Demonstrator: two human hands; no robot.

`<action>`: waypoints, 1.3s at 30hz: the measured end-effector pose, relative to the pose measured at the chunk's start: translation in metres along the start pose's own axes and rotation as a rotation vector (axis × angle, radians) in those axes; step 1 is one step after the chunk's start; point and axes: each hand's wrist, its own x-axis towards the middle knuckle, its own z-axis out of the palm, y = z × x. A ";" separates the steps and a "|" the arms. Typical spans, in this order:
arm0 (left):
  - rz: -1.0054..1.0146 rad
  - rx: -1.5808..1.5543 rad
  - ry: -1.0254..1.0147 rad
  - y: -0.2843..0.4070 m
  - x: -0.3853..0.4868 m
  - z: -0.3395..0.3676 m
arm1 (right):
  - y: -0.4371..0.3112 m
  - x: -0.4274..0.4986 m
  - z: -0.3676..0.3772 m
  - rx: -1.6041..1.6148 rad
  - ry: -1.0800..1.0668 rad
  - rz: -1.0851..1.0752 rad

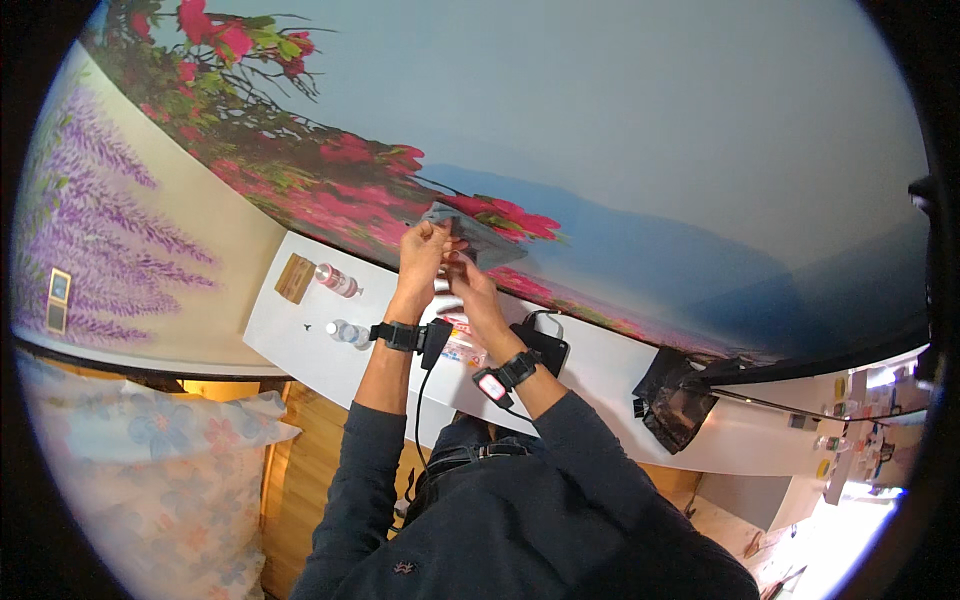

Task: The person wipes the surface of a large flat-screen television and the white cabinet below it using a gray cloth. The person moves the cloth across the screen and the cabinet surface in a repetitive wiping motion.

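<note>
A grey cloth or soft pouch (486, 241) is held up in front of the painted wall, above the table's back edge. My left hand (424, 253) pinches it at its left end between thumb and fingers. Just below, my right hand (474, 291) has its thumb and forefinger up by the cloth's lower left edge, with the other fingers spread. Whether those fingertips grip the cloth is hidden. Both wrists wear black straps with cabled devices. Beneath my hands, a clear plastic package (465, 346) with red print lies on the white table (300, 356), partly covered by my right forearm.
On the table's left are a brown box (295, 278), a pink-capped bottle (337, 280) and a clear plastic bottle (349, 332). A black device (550, 349) with a cable lies right of my right wrist. Further right is a black plastic bag (673, 401). Floral fabric (172, 480) hangs lower left.
</note>
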 end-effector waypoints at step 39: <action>-0.288 -0.009 -0.345 -0.066 -0.002 0.049 | -0.032 -0.038 -0.092 0.069 0.610 -0.070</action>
